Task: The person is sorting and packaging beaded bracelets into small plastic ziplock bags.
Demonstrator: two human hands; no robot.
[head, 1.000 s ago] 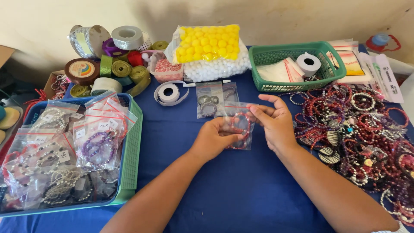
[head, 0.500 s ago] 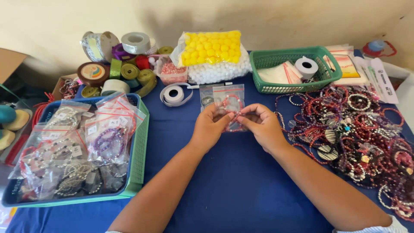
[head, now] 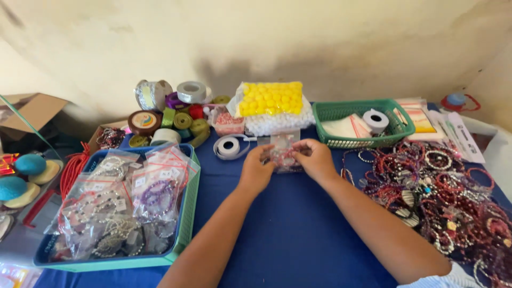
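Item: small clear bag (head: 284,156) with a reddish bracelet inside, held just above the blue tablecloth (head: 298,234), between both hands at the far middle of the table.

Left hand (head: 257,169): fingers curled, thumb and fingertips pinched on the bag's left edge.

Right hand (head: 314,159): fingers bent, closed on the bag's right edge; the two hands were nearly touching across the bag.

Left of the left hand: a blue tray (head: 114,260) set in a green one, filled with bagged bracelets (head: 154,192) in clear packets.

Just beyond the left hand: a roll of white ribbon (head: 228,147) lying flat on the cloth. Farther back and to the left, a cluster of ribbon spools (head: 176,114) in green, silver, purple and red.

Directly beyond the hands: a packet of yellow beads (head: 271,98) resting on a packet of white ones.

Beyond the right hand: a green basket (head: 341,111) holding a white roll and clear bags.

Right of the right hand: a heap of loose bracelets (head: 442,197), mostly red and dark, spread over the cloth.
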